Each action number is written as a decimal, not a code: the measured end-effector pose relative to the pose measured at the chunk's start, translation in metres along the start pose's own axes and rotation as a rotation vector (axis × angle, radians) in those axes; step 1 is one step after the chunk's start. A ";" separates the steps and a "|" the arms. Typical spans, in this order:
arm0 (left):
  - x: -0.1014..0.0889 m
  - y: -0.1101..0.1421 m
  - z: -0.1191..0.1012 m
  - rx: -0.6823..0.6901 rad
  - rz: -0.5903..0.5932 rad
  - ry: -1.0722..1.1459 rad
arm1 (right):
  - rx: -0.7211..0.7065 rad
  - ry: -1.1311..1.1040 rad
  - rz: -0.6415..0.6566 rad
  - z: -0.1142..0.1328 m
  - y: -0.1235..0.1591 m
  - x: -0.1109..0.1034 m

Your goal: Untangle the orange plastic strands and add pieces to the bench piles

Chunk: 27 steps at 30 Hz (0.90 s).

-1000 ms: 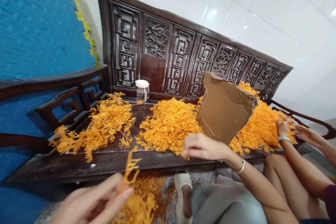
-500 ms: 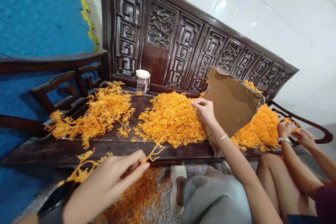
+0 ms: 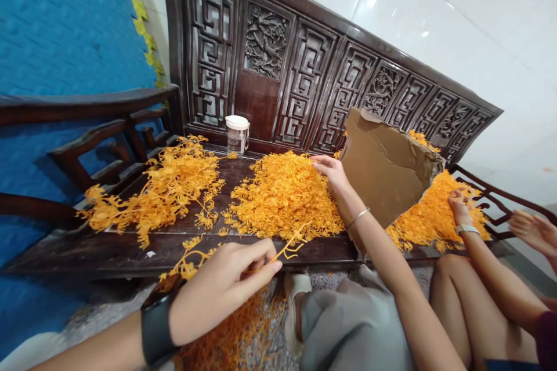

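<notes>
Since a moment ago my left hand has slid fwd and rightward, so its orange sprig now hangs over the surface edge, tip just short of the mid pile. Thumb and fingers are pinched on the stem. My right hand has barely moved: fingers curled on that pile's far side, beside the cardboard; can't tell if it grips anything.

Count:
- 3 orange piles on the surface: mid pile, loose pile left of both hands, far pile right of the cardboard.
- 1 floor heap under my left hand.
- 1 jar.
- 1 cardboard.
- 2 co-worker hands, now apart.
</notes>
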<state>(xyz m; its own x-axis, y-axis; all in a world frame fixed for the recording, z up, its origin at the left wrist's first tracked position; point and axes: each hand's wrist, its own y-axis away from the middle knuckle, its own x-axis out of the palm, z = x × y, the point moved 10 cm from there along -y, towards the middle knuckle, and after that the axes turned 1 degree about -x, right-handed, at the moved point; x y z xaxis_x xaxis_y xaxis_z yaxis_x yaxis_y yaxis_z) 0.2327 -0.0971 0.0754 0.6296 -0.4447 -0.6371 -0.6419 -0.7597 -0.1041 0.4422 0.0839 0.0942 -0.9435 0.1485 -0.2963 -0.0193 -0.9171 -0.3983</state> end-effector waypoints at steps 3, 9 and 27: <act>-0.002 0.001 -0.001 0.004 -0.009 0.023 | -0.010 -0.003 0.035 0.000 0.001 0.007; -0.005 0.003 -0.002 0.014 -0.009 0.031 | 0.028 -0.018 0.009 0.001 0.006 0.011; -0.019 -0.002 0.031 -0.205 -0.102 0.553 | -0.120 0.174 -0.140 0.043 0.028 0.006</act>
<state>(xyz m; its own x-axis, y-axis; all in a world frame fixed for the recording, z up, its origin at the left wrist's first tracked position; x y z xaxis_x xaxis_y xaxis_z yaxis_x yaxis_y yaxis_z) 0.2085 -0.0719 0.0638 0.8532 -0.5042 -0.1337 -0.5036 -0.8630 0.0411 0.4224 0.0431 0.1183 -0.8632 0.3418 -0.3716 -0.0968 -0.8343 -0.5427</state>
